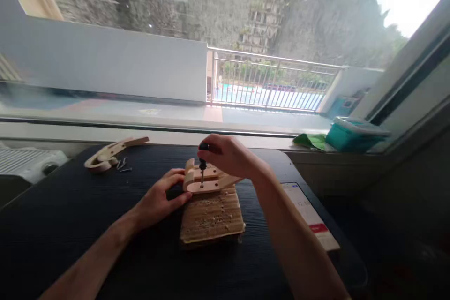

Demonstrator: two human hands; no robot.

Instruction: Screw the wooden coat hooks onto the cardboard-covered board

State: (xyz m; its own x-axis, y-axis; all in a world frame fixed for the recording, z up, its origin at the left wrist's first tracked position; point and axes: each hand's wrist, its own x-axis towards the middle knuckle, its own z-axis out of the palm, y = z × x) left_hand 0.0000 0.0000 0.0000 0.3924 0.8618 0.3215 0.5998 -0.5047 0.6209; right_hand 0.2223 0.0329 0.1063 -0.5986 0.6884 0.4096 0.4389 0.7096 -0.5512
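My right hand [230, 155] is closed round the dark handle of a screwdriver [202, 166], held upright with its shaft pointing down. The tip meets a hole or screw near the left end of a pale curved wooden piece [210, 187]; which of the two I cannot tell. A second similar strip lies just behind it. My left hand [161, 200] grips the curved left end of the wooden piece between thumb and fingers. Beneath the wood is a worn, pitted corrugated cardboard block [213, 221] on the black table [140, 258].
Another curved wooden piece [109, 151] lies at the back left, with several loose screws [123, 165] beside it. A phone or tablet [309, 218] with a lit screen rests on the right. On the windowsill stand a teal box [355, 135] and something green [310, 140].
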